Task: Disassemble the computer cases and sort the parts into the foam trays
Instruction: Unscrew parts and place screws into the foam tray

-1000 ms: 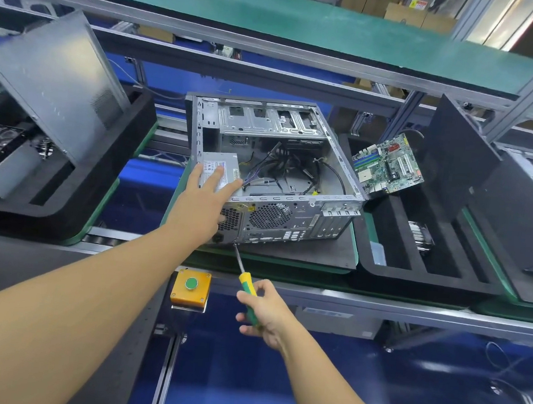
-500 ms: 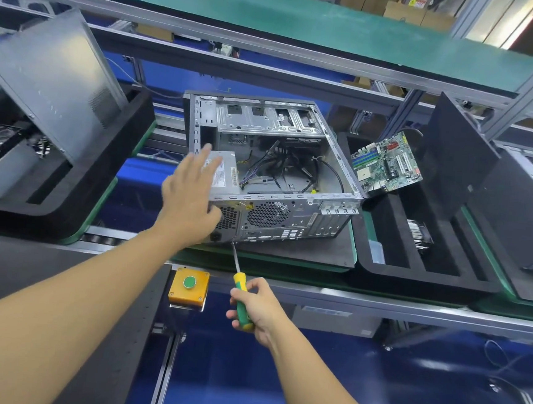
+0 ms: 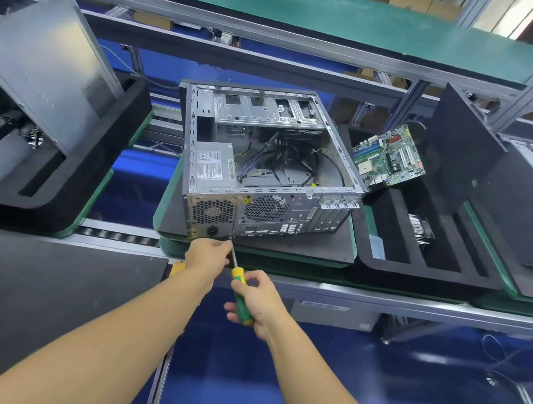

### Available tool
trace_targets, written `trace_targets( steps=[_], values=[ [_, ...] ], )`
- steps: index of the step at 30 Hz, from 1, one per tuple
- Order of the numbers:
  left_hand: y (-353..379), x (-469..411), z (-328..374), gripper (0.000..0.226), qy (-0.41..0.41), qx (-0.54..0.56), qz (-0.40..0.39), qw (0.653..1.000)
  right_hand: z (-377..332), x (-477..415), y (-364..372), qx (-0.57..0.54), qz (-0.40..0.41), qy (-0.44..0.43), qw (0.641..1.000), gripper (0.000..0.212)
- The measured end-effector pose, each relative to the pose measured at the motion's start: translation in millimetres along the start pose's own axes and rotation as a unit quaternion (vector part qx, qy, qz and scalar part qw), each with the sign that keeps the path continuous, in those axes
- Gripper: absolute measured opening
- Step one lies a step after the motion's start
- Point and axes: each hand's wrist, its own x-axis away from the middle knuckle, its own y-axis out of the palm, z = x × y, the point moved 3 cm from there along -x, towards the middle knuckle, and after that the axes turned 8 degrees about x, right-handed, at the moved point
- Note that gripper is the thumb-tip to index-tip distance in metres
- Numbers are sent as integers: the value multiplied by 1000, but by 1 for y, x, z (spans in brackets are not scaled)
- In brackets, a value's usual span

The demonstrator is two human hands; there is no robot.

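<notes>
Open computer case (image 3: 292, 218) sits mid-line on a dark mat (image 3: 303, 245), its open side up and rear panel toward you. Power supply (image 3: 212, 165) is seated in the near-left corner of the case, label up; loose cables (image 3: 278, 164) lie across the case floor beside it. Your right hand (image 3: 261, 301) is wrapped round the green-and-yellow handle of the screwdriver (image 3: 238, 276), fingers curled tight. Your left hand (image 3: 207, 256) is up at the front of the shaft, thumb and fingertips pinched on it just behind the tip. The tip meets the lower edge of the rear panel, below the power supply's fan grille; the screw itself is too small to make out. To the right, a motherboard (image 3: 388, 157) leans tilted in a black foam tray (image 3: 413, 272), with a heatsink (image 3: 419, 229) down in one compartment. To the left, a grey side panel (image 3: 45, 63) leans in another foam tray (image 3: 76, 185).
</notes>
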Motion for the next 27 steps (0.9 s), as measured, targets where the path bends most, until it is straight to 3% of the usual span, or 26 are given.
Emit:
trace_targets(
  steps=[5, 8, 11, 14, 18, 21, 24, 27],
  values=[
    [11, -17, 3, 23, -53, 65, 33, 996, -4, 0, 0, 32, 22, -5, 999, 24],
    [15, -23, 2, 26, -59, 63, 65, 994, -7, 5, 0, 48, 23, 6, 999, 14],
    [17, -29, 1, 29, -60, 56, 77, 994, -7, 5, 3, 76, 20, 7, 997, 23],
    [16, -31, -2, 24, -56, 57, 73, 994, -4, 5, 4, 129, 24, -25, 991, 28],
    [17, -32, -8, 21, -60, 71, 65, 994, -3, 7, 6, 154, 29, -41, 987, 13],
    [20, -29, -11, 12, -75, 125, 43, 988, -1, 13, 0, 178, 16, -41, 983, 14],
    [21, -24, -13, 22, -81, 169, 40, 981, -2, 27, -19, 174, -8, -25, 984, 22],
    [28, -12, -12, 30, -88, 121, 19, 989, -15, 41, -55, 160, 13, -40, 986, 22]
  ],
)
